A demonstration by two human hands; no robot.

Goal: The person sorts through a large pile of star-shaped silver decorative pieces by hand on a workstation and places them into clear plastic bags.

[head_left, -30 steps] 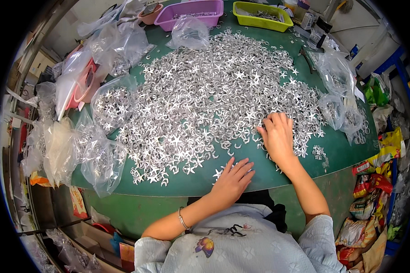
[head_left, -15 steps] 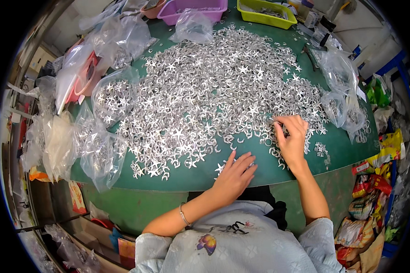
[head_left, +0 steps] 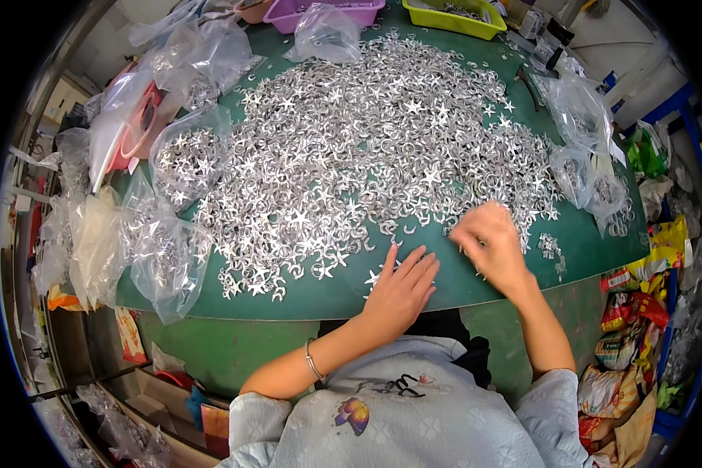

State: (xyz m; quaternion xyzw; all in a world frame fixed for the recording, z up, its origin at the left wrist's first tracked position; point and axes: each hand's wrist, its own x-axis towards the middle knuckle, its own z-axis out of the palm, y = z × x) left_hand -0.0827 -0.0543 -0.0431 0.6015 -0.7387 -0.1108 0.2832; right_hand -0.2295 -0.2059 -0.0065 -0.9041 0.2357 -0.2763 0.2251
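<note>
A broad heap of small silver metal pieces (head_left: pixel 320 156), star-shaped and crescent-shaped, covers much of the green tabletop (head_left: pixel 320 304). Flat at the near edge lies my left hand (head_left: pixel 402 292), its fingers stretched out over a few silver star pieces (head_left: pixel 373 279) that show beside its fingertips. My right hand (head_left: pixel 491 243) is at the heap's near right edge, fingers curled in toward the thumb and somewhat blurred. Whatever it pinches is hidden. To its right sits a small separate cluster of silver pieces (head_left: pixel 549 246).
Clear plastic bags of metal pieces (head_left: pixel 164 265) line the table's left side; more bags (head_left: pixel 581 140) lie at the right. A purple basin (head_left: pixel 359 15) and a yellow-green basin (head_left: pixel 460 23) stand at the back. Colourful packages (head_left: pixel 624 335) are piled right of the table.
My right hand has drawn back slightly toward me from the heap, its fingers curling inward. My left hand stays nearly in place. The view has shifted a little.
</note>
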